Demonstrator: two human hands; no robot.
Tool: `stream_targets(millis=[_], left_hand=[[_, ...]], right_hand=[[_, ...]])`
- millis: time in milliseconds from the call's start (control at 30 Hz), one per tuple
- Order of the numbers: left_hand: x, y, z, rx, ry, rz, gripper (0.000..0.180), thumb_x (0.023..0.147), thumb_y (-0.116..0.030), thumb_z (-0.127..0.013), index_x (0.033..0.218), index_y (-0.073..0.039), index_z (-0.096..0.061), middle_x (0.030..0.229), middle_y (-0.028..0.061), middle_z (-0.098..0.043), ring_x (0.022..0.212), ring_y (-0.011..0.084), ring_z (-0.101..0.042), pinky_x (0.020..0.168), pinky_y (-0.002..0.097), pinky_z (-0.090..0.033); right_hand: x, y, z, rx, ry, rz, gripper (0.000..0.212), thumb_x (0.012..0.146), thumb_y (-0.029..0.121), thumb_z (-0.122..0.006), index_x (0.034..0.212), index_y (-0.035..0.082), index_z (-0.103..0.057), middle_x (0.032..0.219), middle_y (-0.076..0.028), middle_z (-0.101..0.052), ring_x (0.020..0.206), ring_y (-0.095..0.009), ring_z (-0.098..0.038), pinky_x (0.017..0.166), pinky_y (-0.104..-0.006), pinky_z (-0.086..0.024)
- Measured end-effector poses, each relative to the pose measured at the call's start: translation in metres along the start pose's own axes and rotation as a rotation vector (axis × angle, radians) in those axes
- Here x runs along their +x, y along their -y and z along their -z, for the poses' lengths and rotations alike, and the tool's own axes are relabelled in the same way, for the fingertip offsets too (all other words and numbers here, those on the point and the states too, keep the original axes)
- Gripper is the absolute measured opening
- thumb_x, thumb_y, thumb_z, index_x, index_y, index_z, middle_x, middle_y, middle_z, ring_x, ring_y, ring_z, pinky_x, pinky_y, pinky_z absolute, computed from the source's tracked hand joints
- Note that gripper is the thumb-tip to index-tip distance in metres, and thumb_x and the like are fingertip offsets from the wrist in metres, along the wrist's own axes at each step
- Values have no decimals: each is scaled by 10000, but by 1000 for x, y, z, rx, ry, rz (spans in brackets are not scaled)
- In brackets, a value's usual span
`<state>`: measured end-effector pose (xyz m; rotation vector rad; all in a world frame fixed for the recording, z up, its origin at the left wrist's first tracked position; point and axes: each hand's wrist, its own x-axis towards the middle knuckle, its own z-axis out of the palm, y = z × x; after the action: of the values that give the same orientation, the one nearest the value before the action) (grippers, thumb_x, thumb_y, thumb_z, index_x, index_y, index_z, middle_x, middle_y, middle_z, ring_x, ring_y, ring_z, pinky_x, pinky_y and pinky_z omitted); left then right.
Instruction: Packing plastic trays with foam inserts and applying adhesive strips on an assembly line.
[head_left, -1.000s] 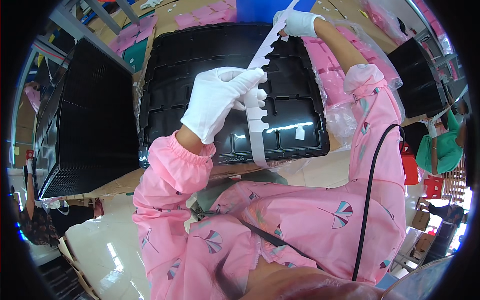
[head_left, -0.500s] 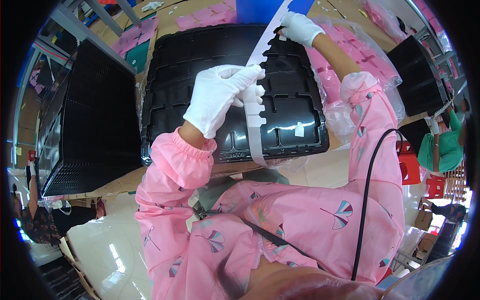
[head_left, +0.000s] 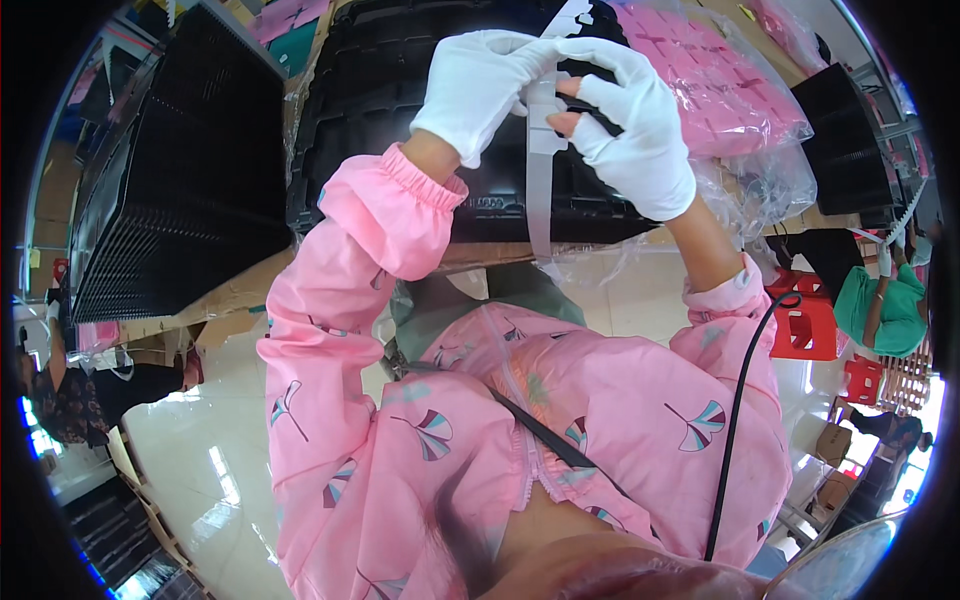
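Note:
My left hand [head_left: 480, 90], in a white glove, is closed on a long white label strip [head_left: 539, 205] with notched tabs along one edge. The strip hangs down over the near edge of a black plastic tray [head_left: 360, 150] with moulded pockets. At the strip's right edge is my right hand [head_left: 640, 130], its white glove leaving two fingertips bare. Those fingertips stand apart beside the strip, and an upper gloved finger meets it close to my left fingertips. Both hands are above the tray and hide part of it.
A tall stack of black trays [head_left: 190, 170] stands at the left, another black stack [head_left: 845, 140] at the right. Pink sheets in clear plastic [head_left: 720, 90] lie right of the tray. A red stool [head_left: 805, 325] and people [head_left: 885, 310] are farther off. A black cable [head_left: 735, 430] crosses my right side.
My right hand has come back from the tray's far right corner to the strip beside my left hand. The tray sits higher in view, and its small white label is now hidden.

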<state>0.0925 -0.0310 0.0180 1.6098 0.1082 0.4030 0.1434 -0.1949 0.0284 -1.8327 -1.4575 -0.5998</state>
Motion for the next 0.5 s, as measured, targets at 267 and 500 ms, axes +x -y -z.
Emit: stream_targets(millis=[267,500], left_hand=[[-17,-8,-8,29,-8,-14,243,863,-235,-656,983,-25,-684,794,28,-649,633,65,-576,504,178,-444],[-26,-12,-12,-44,-18,54,212,871,-198,-633,980,-25,-688,799,44,-662,624,81,-590,494,182,-437]], right_hand=[[-4,14,-3,-202,-137,182,231,599,-15,-684,820,40,-642,951,-85,-641,796,-284,-615,670,-351,-495],[-5,22,-3,-120,-141,231,214,614,-19,-670,812,56,-647,779,-85,-651,633,-272,-618,584,-331,-506]])
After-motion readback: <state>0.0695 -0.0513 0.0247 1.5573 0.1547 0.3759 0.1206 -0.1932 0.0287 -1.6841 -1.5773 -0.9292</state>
